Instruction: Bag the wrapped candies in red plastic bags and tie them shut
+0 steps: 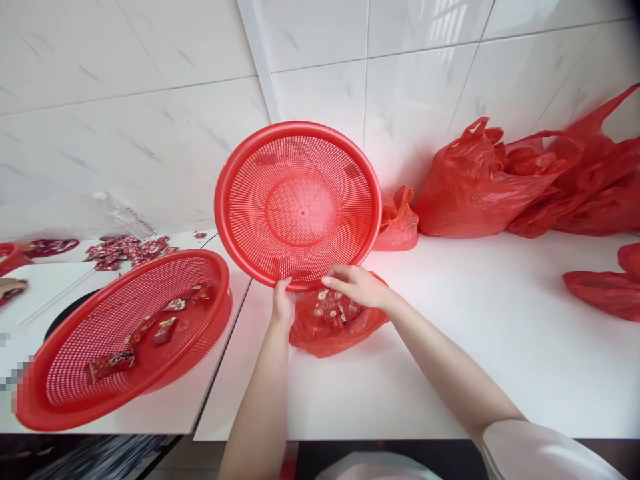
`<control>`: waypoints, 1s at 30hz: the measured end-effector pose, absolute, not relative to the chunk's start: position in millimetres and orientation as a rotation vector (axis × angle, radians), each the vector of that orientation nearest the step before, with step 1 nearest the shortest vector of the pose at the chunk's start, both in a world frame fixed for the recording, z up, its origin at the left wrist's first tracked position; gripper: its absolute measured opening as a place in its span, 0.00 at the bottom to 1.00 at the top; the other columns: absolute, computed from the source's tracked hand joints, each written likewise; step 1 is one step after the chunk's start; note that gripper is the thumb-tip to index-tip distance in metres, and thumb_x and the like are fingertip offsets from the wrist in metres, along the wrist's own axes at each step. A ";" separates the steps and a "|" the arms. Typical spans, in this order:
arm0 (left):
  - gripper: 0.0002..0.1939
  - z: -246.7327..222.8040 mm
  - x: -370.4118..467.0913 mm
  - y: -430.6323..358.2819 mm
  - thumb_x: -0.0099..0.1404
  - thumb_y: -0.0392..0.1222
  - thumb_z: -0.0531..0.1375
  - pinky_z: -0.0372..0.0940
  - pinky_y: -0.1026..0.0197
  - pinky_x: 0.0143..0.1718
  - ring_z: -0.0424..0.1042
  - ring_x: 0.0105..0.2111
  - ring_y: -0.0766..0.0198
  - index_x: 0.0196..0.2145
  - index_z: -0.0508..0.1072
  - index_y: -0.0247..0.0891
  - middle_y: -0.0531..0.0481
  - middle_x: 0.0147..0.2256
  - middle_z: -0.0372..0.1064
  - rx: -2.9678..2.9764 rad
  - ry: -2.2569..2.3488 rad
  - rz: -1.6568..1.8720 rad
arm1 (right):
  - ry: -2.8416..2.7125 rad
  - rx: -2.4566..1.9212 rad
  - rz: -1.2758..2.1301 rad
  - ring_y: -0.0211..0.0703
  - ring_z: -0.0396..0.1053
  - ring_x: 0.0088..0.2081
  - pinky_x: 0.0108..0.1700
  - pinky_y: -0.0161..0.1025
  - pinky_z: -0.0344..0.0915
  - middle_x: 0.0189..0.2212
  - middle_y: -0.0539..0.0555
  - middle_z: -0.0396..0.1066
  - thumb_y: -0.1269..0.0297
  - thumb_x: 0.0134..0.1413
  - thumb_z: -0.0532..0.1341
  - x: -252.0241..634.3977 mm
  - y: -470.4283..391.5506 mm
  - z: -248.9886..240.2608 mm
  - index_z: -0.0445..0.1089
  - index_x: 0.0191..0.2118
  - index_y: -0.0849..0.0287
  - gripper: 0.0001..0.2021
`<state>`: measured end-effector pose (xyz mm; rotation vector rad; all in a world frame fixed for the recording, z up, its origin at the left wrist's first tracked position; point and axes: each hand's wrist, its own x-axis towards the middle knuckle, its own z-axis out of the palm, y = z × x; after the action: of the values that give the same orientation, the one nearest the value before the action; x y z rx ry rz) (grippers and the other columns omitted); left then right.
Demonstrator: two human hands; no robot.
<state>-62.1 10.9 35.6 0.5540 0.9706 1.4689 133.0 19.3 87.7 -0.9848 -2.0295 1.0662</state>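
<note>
A red plastic mesh basket point(303, 212) is tilted up on its side, its inside facing me. My left hand point(283, 305) grips its lower rim, with the thumb over the edge. My right hand point(356, 285) is at the lower right of the same rim, its fingers loosely bent and apart, with nothing seen in them. Just below the basket, an opened red plastic bag point(320, 343) lies on the white table and holds small red wrapped packets point(337, 310). The rim and my right hand cover part of the bag's mouth.
Left stands another red mesh basket point(223, 280) with several packets inside. Behind it are a packet pile point(130, 251) and a clear plastic bottle point(125, 215). Another person's hand point(11, 288) shows at the far left. Red bags point(465, 187) line the tiled wall at right.
</note>
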 end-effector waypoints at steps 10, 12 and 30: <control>0.14 43.4 -63.8 8.3 0.57 0.45 0.56 0.70 0.60 0.32 0.76 0.36 0.58 0.38 0.72 0.37 0.45 0.37 0.77 0.633 0.873 1.646 | -1.708 -1.298 1.197 0.50 0.75 0.42 0.42 0.44 0.70 0.44 0.62 0.75 0.44 0.57 0.57 163.6 38.9 92.5 0.71 0.41 0.61 0.22; 0.17 43.6 -62.5 5.4 0.57 0.51 0.57 0.68 0.60 0.29 0.75 0.32 0.59 0.39 0.72 0.38 0.45 0.35 0.76 0.721 0.846 1.596 | -1.482 -0.969 1.462 0.45 0.76 0.41 0.43 0.42 0.72 0.48 0.58 0.74 0.50 0.57 0.60 166.9 37.9 98.0 0.68 0.46 0.58 0.18; 0.15 39.4 -86.8 16.7 0.55 0.39 0.57 0.45 0.68 0.18 0.53 0.15 0.77 0.39 0.57 0.41 0.58 0.30 0.64 0.516 1.298 2.297 | -0.946 -0.875 1.394 0.46 0.79 0.37 0.20 0.28 0.68 0.42 0.53 0.74 0.52 0.52 0.64 209.2 12.2 146.2 0.66 0.37 0.55 0.14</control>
<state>-86.8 16.7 39.4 0.5156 1.2977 2.2968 209.2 12.2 146.2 -0.8747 -0.9457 1.3937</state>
